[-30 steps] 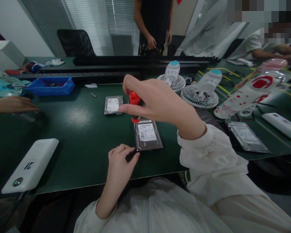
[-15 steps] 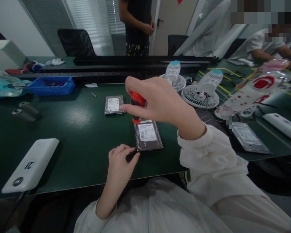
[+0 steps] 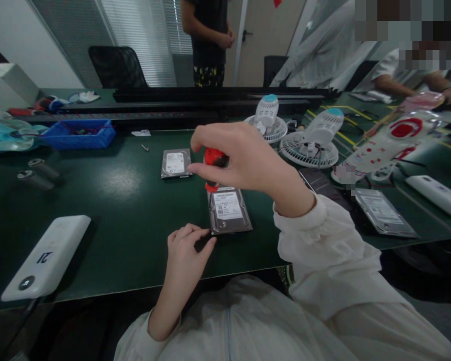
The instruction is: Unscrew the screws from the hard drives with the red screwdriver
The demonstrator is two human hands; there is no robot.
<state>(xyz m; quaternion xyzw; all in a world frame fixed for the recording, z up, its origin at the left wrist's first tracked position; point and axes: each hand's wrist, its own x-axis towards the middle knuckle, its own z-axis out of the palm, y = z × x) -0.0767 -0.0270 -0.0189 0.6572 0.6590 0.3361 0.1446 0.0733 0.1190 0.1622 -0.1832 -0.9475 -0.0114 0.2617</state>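
Note:
A hard drive (image 3: 228, 210) lies label up on the dark green table (image 3: 116, 210) in front of me. My right hand (image 3: 244, 158) is closed round the red and black handle of a screwdriver (image 3: 212, 168), held upright over the drive's far left corner. My left hand (image 3: 188, 245) rests on the table with curled fingers pressed against the drive's near left corner. A second hard drive (image 3: 176, 163) lies farther back.
A white power bank (image 3: 45, 258) lies near left. Two small white fans (image 3: 310, 135) stand right of centre, a blue bin (image 3: 78, 133) at back left. Two small cylinders (image 3: 37, 173) lie at left. Another drive (image 3: 385, 213) sits right. People stand and sit behind.
A co-worker's hand at the far left has withdrawn, leaving two small cylinders on the table. My right hand turned slightly on the screwdriver. The standing person moved left.

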